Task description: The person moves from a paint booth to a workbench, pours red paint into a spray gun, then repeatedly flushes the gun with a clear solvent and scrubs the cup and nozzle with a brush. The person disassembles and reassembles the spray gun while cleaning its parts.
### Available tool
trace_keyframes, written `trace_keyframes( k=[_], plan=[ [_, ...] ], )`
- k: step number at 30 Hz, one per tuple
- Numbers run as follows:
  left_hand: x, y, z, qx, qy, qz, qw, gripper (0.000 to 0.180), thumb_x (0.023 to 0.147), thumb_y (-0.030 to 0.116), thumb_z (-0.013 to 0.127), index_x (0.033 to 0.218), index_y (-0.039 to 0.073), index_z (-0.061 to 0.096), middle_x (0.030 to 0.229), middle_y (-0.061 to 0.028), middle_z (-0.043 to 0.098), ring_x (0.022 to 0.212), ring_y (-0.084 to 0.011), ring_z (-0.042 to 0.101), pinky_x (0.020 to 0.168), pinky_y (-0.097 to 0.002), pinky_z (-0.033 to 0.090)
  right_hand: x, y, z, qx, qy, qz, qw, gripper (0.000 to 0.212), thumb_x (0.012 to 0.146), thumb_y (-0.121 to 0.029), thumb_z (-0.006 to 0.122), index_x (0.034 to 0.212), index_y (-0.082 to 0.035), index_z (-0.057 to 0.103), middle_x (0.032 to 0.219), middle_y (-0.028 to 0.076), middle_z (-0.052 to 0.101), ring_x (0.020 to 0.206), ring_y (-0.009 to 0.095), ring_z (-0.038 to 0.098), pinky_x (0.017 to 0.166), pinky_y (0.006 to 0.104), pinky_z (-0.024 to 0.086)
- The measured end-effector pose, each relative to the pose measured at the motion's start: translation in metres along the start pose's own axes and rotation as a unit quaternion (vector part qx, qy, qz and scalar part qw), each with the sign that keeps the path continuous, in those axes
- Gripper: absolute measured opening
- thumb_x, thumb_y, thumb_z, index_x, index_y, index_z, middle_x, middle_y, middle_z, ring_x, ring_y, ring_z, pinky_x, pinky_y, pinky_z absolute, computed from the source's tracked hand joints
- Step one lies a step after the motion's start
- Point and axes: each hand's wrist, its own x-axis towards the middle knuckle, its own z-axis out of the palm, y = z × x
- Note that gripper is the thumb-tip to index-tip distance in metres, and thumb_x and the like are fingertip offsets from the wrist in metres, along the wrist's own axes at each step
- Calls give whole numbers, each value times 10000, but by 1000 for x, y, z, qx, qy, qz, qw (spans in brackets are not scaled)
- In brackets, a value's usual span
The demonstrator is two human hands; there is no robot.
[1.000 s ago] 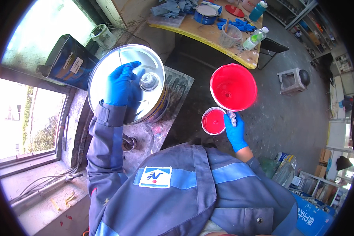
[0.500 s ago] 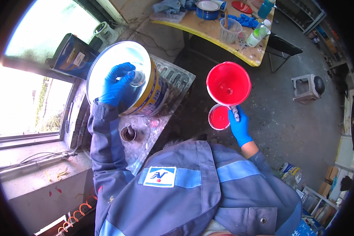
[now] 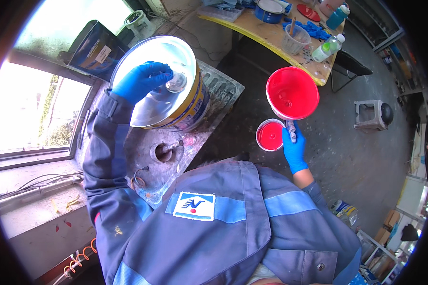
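My left hand (image 3: 145, 81), in a blue glove, reaches over the pale lid (image 3: 150, 107) of a large yellow and blue bucket (image 3: 195, 107). Its fingers are curled together against a clear round cap (image 3: 177, 82) on that lid. A blue glove also covers my right hand (image 3: 295, 149), which is wrapped around a grey, paint-crusted handle (image 3: 291, 132). Above this handle is a wide cup (image 3: 295, 90), red with paint inside, with a round opening low in it. Beside the handle shows a smaller pot (image 3: 270, 135) of red paint; its support is hidden.
The bucket stands on a paint-stained bench (image 3: 152, 137) with a round hole (image 3: 163, 152). A dark blue container (image 3: 97, 52) is by the window. The far table (image 3: 266, 40) bears a plastic tub (image 3: 296, 39), a bottle (image 3: 329, 47) and blue gloves. A stool (image 3: 370, 114) stands right.
The view has shifted, moving most things slightly within the picture. My left hand's fingers sit higher around the clear cap. The red cup and pot stay together by my right hand.
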Motion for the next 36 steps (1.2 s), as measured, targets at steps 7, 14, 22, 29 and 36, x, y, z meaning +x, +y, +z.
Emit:
trace_keyframes(
  k=[7,14,22,29,36],
  plan=[
    [17,5,-22,-142,-146,-103,973,212,979,236,591,1111,74,630,914,-46,673,837,-149,656,743,-298,571,-7,-20,22,-23,-12,-10,1000,446,909,-114,630,1323,27,545,1061,162,695,924,190,651,812,336,517],
    [20,-20,-31,-180,-130,-144,964,281,981,215,588,1153,-2,636,950,-64,682,818,-141,660,708,-269,559,-19,-17,34,19,33,-17,999,425,915,-118,629,1301,43,555,1008,142,690,898,183,642,792,333,517],
    [3,-32,-3,-331,228,34,915,292,993,90,489,1265,-6,536,879,-44,579,787,-102,562,714,-205,482,-32,-18,39,1,53,24,998,439,923,-126,602,1334,17,539,1104,177,681,972,189,646,837,327,509],
    [-25,-5,53,-322,338,-6,884,574,964,3,473,1496,53,263,1018,-50,514,939,-115,527,739,-154,458,-42,-7,31,-48,28,6,998,515,913,-96,563,1419,-67,467,1280,211,603,1133,336,625,916,357,501],
    [-42,52,141,-534,129,32,835,316,1011,385,494,878,132,628,775,10,615,490,-78,458,407,-196,295,-66,23,2,-61,39,-16,997,557,895,-110,588,1435,-112,450,1335,196,562,1148,370,603,925,386,508]
  ],
)
